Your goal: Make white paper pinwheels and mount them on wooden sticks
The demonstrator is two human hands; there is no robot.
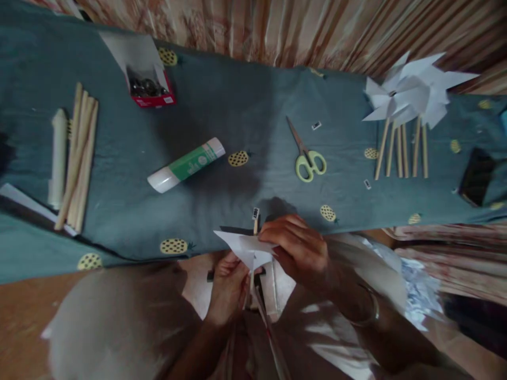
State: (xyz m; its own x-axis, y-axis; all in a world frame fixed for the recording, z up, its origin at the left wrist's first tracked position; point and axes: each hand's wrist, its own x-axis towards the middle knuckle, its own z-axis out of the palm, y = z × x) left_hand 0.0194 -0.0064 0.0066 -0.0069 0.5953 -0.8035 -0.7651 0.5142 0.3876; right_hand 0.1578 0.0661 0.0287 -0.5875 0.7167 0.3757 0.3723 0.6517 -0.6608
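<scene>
At the front edge of the table, a white paper pinwheel [247, 247] is held over my lap, with a thin wooden stick [252, 281] below it. My left hand [229, 285] is closed at the lower left of the paper, round the stick. From the right, my right hand [297, 248] pinches the paper's upper right part; its fingertips are partly hidden. A short piece of stick [256, 226] shows beyond the paper, by a small printed label [255, 213].
Green-handled scissors [310, 164], a glue tube [186, 164] and an open red box [152, 95] of dark pins lie on the table [198, 211]. Wooden sticks [79, 163] and a white glue stick [59, 158] are left. Finished pinwheels [415, 92] and a dark phone [476, 177] are right.
</scene>
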